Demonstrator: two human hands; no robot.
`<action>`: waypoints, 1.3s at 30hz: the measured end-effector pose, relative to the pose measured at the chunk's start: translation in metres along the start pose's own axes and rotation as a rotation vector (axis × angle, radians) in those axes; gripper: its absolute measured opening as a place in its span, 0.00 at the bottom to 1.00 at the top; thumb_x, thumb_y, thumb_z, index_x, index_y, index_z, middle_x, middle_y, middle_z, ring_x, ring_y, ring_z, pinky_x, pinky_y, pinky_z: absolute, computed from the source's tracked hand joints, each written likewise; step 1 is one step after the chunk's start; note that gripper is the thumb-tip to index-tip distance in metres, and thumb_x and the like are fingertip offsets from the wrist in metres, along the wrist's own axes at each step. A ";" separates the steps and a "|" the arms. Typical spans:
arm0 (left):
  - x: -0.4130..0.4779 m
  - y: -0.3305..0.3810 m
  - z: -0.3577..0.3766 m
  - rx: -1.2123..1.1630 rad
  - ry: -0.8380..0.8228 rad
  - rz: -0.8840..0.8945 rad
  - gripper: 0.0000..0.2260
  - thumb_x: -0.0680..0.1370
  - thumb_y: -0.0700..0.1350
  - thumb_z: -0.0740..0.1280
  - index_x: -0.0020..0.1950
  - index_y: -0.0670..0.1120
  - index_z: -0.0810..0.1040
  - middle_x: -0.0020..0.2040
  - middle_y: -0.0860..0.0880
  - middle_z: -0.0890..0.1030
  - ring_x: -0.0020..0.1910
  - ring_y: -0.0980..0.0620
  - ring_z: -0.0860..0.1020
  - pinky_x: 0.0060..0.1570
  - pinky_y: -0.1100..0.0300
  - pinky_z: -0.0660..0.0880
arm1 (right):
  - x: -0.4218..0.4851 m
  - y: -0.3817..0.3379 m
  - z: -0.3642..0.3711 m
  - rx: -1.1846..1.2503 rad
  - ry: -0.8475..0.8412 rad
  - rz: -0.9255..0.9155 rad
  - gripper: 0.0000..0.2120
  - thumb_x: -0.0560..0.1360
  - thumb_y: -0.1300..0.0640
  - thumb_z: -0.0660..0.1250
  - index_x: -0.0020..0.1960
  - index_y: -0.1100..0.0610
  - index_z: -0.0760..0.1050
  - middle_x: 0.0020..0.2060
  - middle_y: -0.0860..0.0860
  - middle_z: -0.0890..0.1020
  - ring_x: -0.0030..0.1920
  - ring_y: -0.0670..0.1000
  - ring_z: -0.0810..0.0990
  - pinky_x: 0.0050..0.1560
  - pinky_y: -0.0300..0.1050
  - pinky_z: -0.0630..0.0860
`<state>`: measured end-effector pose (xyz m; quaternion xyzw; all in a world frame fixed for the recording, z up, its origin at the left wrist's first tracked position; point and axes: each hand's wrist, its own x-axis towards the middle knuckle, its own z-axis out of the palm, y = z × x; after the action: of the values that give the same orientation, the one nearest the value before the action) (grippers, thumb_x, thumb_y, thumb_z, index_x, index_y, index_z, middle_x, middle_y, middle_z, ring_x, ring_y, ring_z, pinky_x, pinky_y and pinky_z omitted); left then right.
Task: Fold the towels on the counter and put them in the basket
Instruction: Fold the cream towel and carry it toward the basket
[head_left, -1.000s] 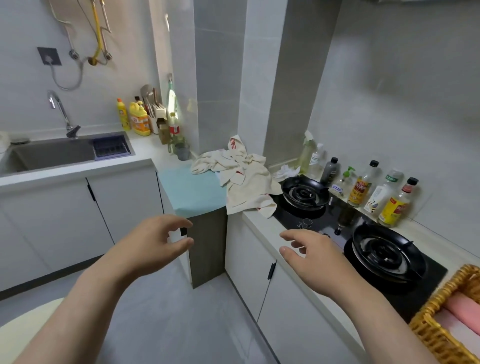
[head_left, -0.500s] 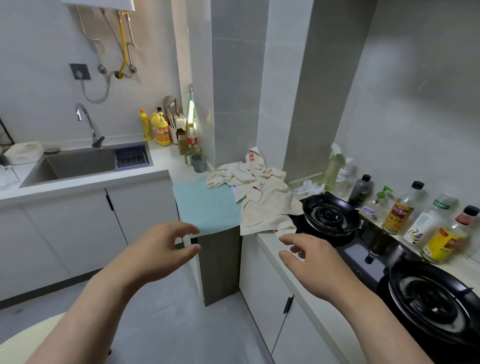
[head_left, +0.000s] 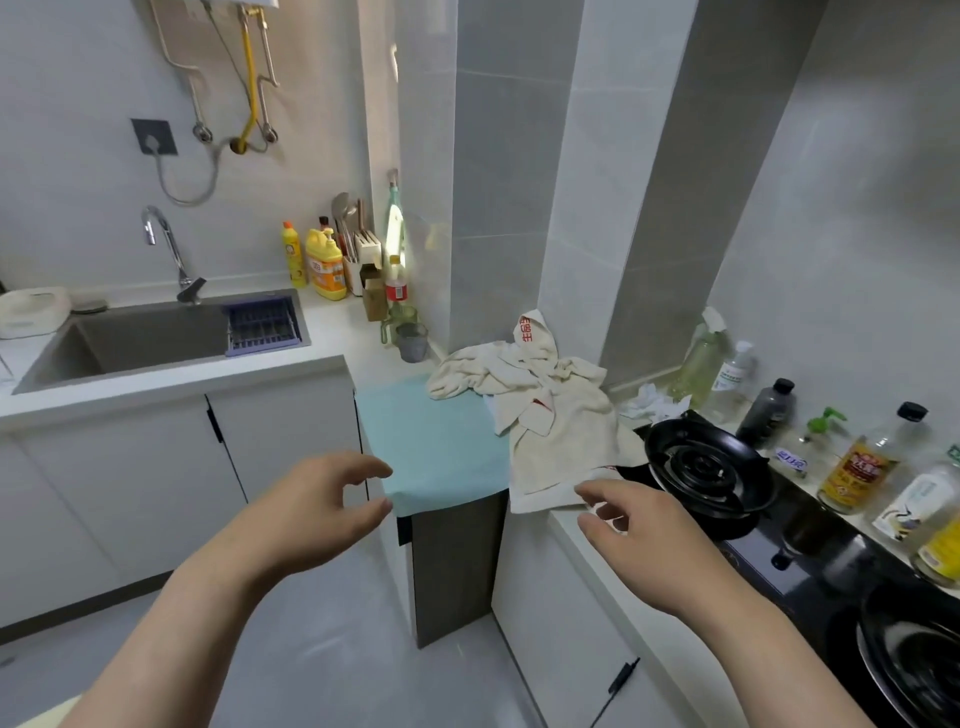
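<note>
A heap of crumpled cream towels (head_left: 550, 410) with red print lies in the counter corner, one hanging over the front edge. A light blue cloth (head_left: 431, 441) lies flat on the counter to their left. My left hand (head_left: 311, 512) hovers in front of the blue cloth, fingers loosely curved, holding nothing. My right hand (head_left: 644, 535) reaches toward the hanging towel's lower edge, its fingertips just short of it, empty. The basket is out of view.
A black gas stove (head_left: 706, 467) with two burners sits right of the towels, with several bottles (head_left: 857, 467) along the wall behind. A sink (head_left: 135, 338) with a tap lies at left, detergent bottles (head_left: 324, 265) beyond it. White cabinets stand below the counter.
The view has moved closer and turned left, so the basket seen at lower right left the frame. Both hands have come nearer the counter; the right hand is now almost at the hanging towel.
</note>
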<state>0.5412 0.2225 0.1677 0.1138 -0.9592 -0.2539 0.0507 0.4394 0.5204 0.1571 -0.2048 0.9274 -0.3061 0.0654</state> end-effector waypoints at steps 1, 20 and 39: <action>0.010 -0.009 -0.004 -0.002 -0.009 0.006 0.18 0.77 0.53 0.66 0.67 0.55 0.74 0.64 0.57 0.76 0.59 0.61 0.73 0.63 0.59 0.72 | 0.009 -0.007 0.005 0.002 0.006 0.010 0.17 0.77 0.50 0.64 0.66 0.45 0.74 0.57 0.36 0.77 0.55 0.36 0.75 0.61 0.38 0.72; 0.180 -0.149 -0.065 0.020 -0.130 0.205 0.17 0.77 0.54 0.66 0.66 0.57 0.75 0.63 0.59 0.76 0.58 0.62 0.73 0.61 0.61 0.72 | 0.134 -0.107 0.086 -0.035 0.102 0.163 0.17 0.78 0.48 0.63 0.66 0.43 0.73 0.60 0.37 0.76 0.51 0.35 0.74 0.50 0.30 0.69; 0.347 -0.144 -0.032 0.093 -0.267 0.329 0.16 0.77 0.54 0.66 0.65 0.57 0.75 0.63 0.59 0.76 0.57 0.62 0.74 0.61 0.60 0.73 | 0.273 -0.067 0.108 0.088 0.173 0.296 0.17 0.78 0.50 0.64 0.66 0.47 0.74 0.54 0.37 0.77 0.51 0.38 0.76 0.52 0.34 0.70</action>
<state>0.2375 0.0008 0.1370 -0.0767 -0.9737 -0.2104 -0.0411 0.2412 0.2987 0.1109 -0.0359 0.9353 -0.3500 0.0388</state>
